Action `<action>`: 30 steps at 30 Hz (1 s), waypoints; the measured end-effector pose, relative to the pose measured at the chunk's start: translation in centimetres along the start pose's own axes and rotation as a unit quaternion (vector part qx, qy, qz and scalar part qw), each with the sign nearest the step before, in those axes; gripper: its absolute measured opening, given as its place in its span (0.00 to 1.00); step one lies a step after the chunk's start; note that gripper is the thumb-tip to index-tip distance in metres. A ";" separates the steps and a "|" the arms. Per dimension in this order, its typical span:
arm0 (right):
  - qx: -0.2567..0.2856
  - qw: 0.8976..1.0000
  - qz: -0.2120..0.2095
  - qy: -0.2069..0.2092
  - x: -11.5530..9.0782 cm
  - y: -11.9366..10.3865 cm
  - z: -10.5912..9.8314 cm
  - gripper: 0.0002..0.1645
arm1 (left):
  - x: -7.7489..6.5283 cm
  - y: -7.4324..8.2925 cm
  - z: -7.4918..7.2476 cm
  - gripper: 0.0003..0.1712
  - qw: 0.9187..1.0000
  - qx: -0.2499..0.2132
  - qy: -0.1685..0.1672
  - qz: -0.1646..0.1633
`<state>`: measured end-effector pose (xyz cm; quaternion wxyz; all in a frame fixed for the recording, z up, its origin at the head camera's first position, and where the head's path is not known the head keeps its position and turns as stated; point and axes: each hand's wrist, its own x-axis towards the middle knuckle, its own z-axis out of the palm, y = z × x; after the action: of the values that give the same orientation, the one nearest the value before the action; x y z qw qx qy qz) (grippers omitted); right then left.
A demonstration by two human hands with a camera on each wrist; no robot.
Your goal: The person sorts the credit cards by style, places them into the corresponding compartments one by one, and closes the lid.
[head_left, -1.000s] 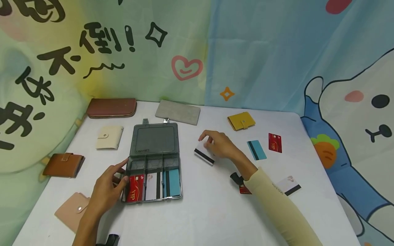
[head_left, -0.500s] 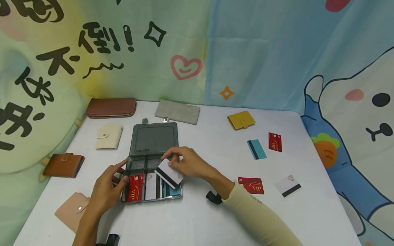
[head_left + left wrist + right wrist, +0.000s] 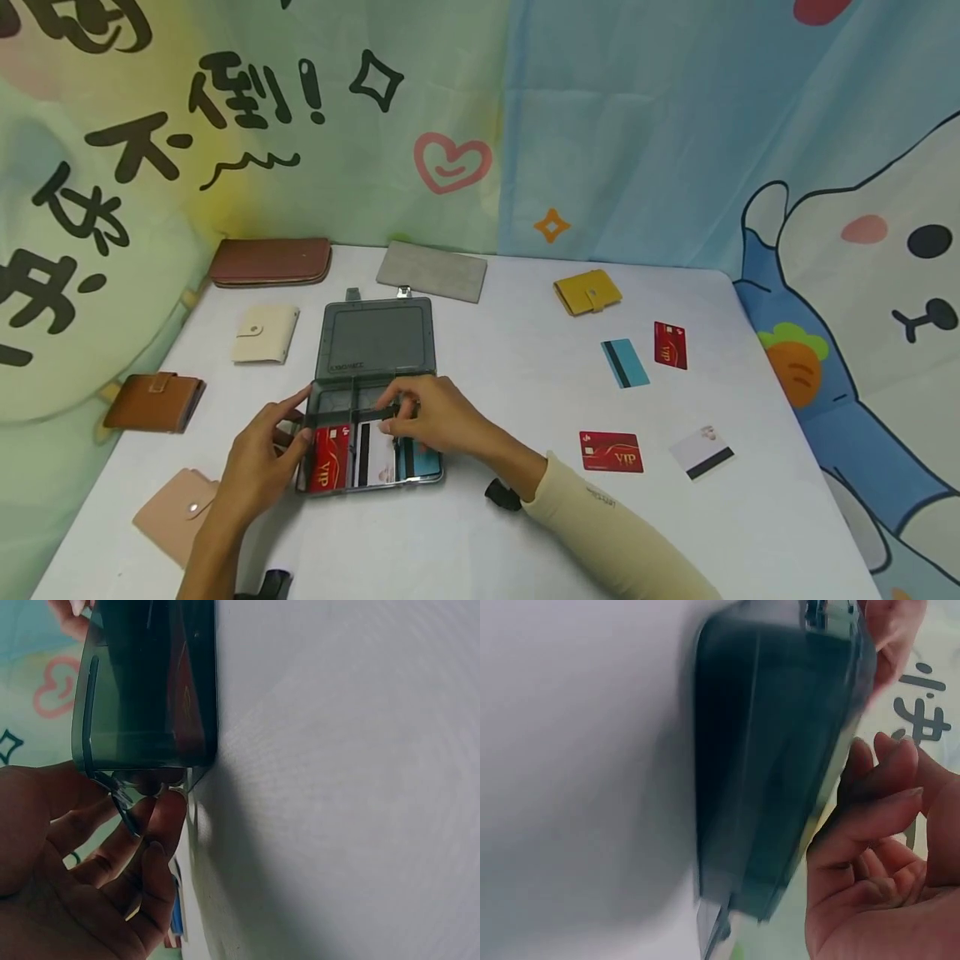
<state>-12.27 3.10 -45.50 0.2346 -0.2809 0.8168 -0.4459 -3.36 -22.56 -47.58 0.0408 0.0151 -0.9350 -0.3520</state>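
A dark translucent plastic box lies with its lid laid back. Its front row has a red VIP card on the left, a white card in the middle and a blue card on the right. My left hand grips the box's left side, fingers bent at its corner in the left wrist view. Above the middle and right compartments is my right hand, fingers loosely bent, thumb by the white card's upper edge. In the right wrist view, no card shows between the right fingers.
On the right lie another red VIP card, a white card, a blue card, a red card and a yellow wallet. Several wallets stand left, including a brown one; a grey pouch lies behind.
My right hand has carried a white card leftward from the table into the box's middle compartment, where it now lies with its stripe on the left. My left hand has stayed put.
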 end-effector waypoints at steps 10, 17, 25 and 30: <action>-0.020 0.999 0.002 0.024 -3.8 2.7 -4.9 0.21 | 0.0 0.0 0.0 0.36 1.000 -0.010 0.000 0.003; -0.058 0.995 0.062 0.044 -9.0 6.0 -8.4 0.28 | 0.1 -0.1 -0.1 0.36 1.000 -0.010 -0.003 0.002; -0.101 0.982 0.135 0.090 -14.8 8.7 -10.7 0.30 | 0.1 -0.1 -0.2 0.36 1.000 -0.015 -0.005 0.003; -0.147 0.968 0.169 0.114 -17.5 9.6 -11.7 0.32 | 0.2 -0.2 -0.2 0.36 1.000 -0.017 -0.004 0.005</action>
<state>-9.27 26.11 -45.69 0.1677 -0.1179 0.9305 -0.3036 -3.53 -22.83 -47.53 0.0397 0.0081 -0.9291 -0.3677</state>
